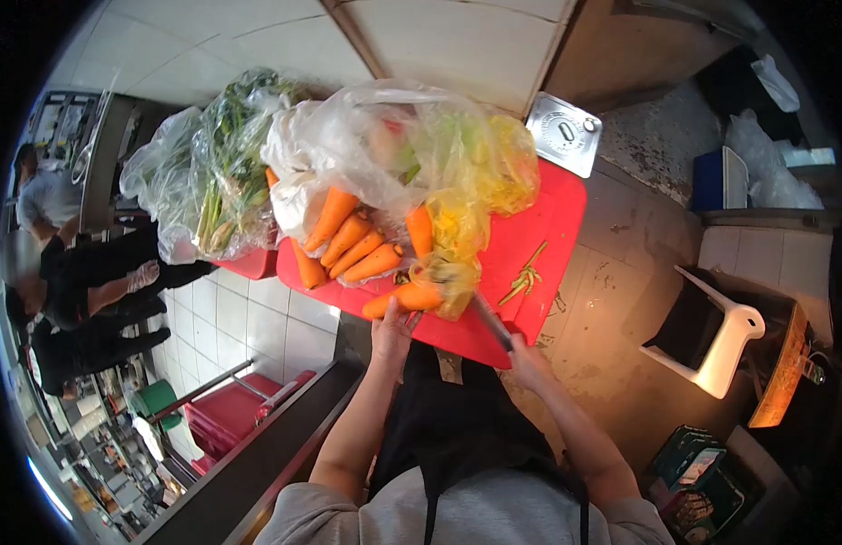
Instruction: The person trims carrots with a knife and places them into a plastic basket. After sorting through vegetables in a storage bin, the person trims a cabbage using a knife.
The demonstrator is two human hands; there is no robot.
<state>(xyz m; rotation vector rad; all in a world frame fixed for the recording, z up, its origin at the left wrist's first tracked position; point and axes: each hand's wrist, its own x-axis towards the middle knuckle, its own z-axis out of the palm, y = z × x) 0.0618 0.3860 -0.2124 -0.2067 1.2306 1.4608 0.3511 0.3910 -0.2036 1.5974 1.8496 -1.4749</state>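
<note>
Gray shirt (493,509), dark apron (457,422), left hand (391,334) pinching a carrot (398,300), right hand (530,363) gripping a knife (493,324), red surface (552,218) beneath.

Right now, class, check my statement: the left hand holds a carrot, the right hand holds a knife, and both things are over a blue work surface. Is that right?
Not quite: the work surface is red, not blue, as the head view shows. The left hand does hold a carrot, and the right hand a knife.
</note>
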